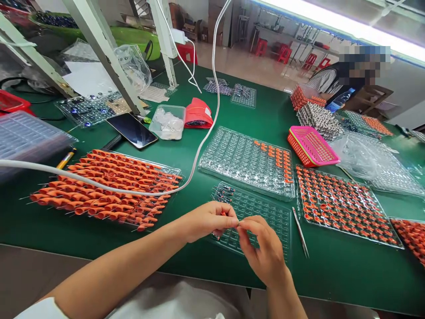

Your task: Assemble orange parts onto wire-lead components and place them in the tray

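Here, both hands meet above a clear blister tray (262, 212) at the green surface's (49, 226) near edge. Left hand (207, 221) and right hand (264, 250) pinch one tiny orange-tipped part (223, 214); gentle, aligned pressure seems wisest.

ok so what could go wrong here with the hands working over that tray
1. The left hand and right hand pinch a tiny orange part in the air; it could slip and drop among the cells of the clear blister tray.
2. The white cable lies slack across the pile of orange parts; a tug might scatter them.
3. The tweezers lie close to the right wrist and could be knocked.
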